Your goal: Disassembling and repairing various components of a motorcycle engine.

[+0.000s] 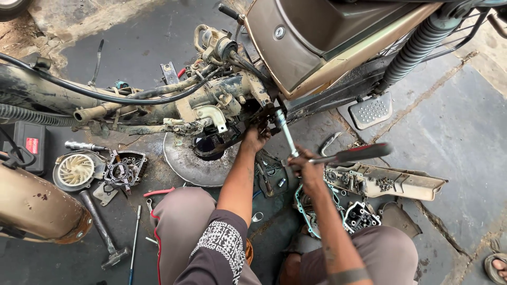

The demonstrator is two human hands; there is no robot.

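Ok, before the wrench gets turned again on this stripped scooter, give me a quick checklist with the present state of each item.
1. Right hand gripping the ratchet wrench: ok, fist closed near the head end of the handle.
2. Extension bar reaching up into the engine area: ok; whether its socket is seated on a fastener, cannot tell, the tip is hidden.
3. Left hand steadying at the frame beside the bar's top: ok.
4. Metal pan under the engine: ok, it lies below the opening.
5. Floor around the knees free of parts: not ok; hammer, fan cover and engine cover lie close by.
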